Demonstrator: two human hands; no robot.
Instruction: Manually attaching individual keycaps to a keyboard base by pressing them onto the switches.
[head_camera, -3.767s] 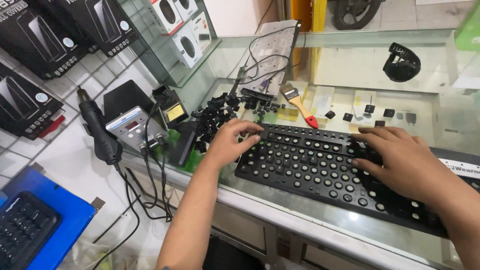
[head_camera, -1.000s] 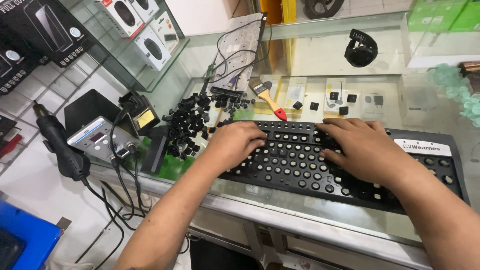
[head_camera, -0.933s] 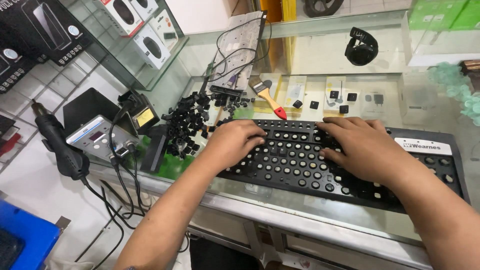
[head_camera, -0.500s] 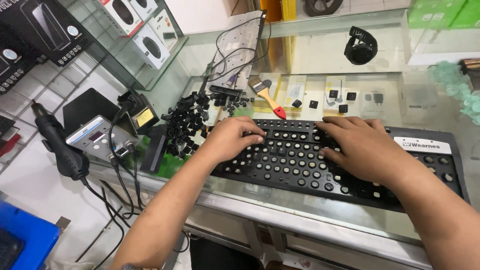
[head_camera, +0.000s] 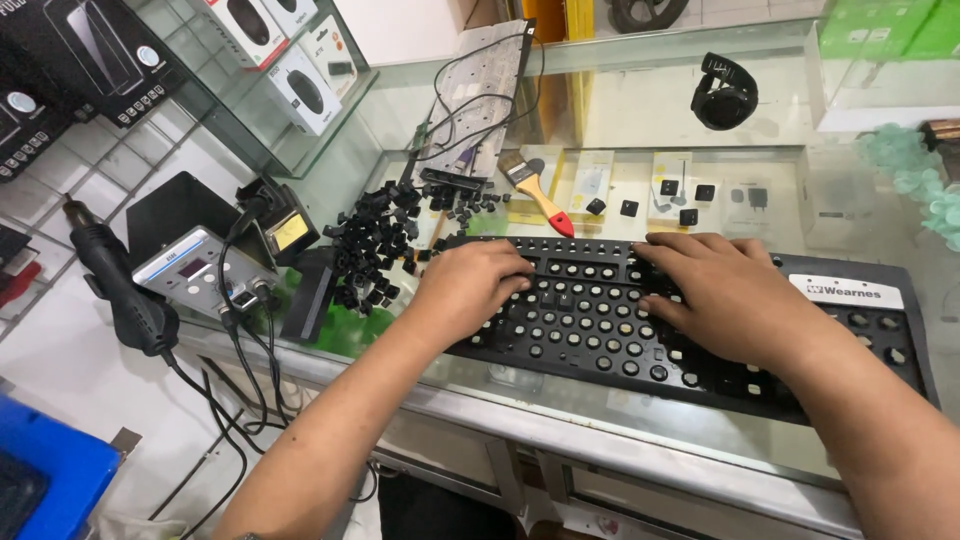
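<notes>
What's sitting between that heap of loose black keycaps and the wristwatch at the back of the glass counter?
In the head view, a paintbrush with a red and yellow handle lies between the keycap pile and the black wristwatch, plus a few stray keycaps.

A single head-worn camera is looking steeply down and forward over the glass desk (head_camera: 560, 420) from the person's own standpoint. It is sitting close: both forearms are entering from the bottom edge, and the keyboard (head_camera: 700, 330) is filling the middle. The view is tilting slightly, taking in shelves (head_camera: 250, 110) at upper left and floor at lower left.
</notes>
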